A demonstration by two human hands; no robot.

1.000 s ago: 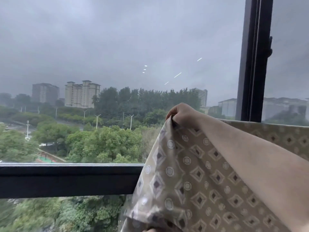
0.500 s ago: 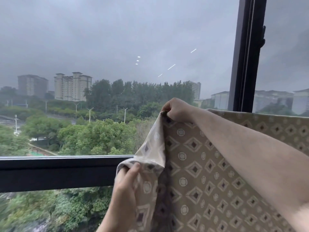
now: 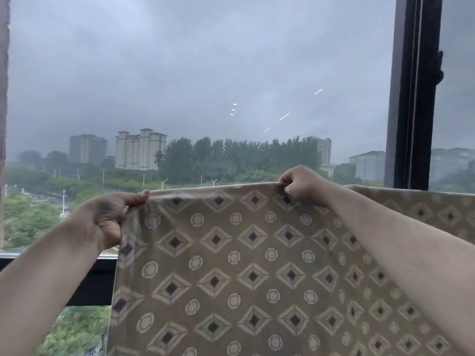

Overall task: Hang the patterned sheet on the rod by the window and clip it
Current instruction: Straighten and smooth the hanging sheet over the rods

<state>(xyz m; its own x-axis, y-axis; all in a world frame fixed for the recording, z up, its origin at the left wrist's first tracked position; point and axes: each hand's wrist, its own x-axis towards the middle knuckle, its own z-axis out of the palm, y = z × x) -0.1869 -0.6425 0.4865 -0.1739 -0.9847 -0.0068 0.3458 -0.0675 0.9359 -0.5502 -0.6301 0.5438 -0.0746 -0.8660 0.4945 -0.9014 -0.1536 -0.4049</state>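
Both hands — left hand point(image 3: 106, 222), right hand point(image 3: 299, 185) — grip the patterned sheet point(image 3: 257, 265) along its taut top edge.

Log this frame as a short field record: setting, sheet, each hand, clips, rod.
setting: window with dark frame, overcast view outside
sheet: patterned sheet held spread, top edge about level
left hand: left hand grips the sheet's left top corner
right hand: right hand pinches the top edge further right
clips: none visible
rod: not visible; cannot tell whether the sheet is over it
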